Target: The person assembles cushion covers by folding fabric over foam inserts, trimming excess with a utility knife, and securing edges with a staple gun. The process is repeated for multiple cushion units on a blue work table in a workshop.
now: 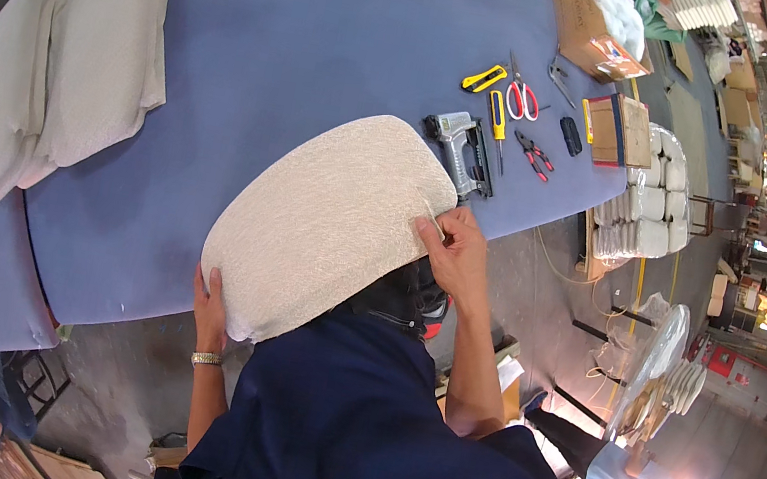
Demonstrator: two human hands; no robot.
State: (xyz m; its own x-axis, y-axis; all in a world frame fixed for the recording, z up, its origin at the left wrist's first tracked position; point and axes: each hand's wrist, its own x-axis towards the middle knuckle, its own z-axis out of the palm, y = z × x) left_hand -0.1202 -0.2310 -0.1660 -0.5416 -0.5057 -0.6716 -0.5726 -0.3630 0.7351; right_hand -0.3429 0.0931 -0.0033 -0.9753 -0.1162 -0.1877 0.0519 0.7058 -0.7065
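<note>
A beige upholstered panel [331, 221], rounded at its corners, lies tilted in front of me over the near edge of the blue table [207, 139]. My left hand [210, 312] grips its lower left edge, with the other fingers partly hidden behind it. At its right end, my right hand [453, 249] pinches the fabric near the edge, thumb and fingertips together. A grey staple gun [462, 154] lies just beyond the panel's right corner. The panel's underside is hidden.
Right of centre lie a yellow screwdriver [499, 117], red-handled scissors [523, 98], a yellow utility knife [483, 79] and red-handled pliers [533, 155]. Folded beige covers [104, 61] rest at left. Boxes [591, 31] line the far right edge. Another person [586, 451] stands at lower right.
</note>
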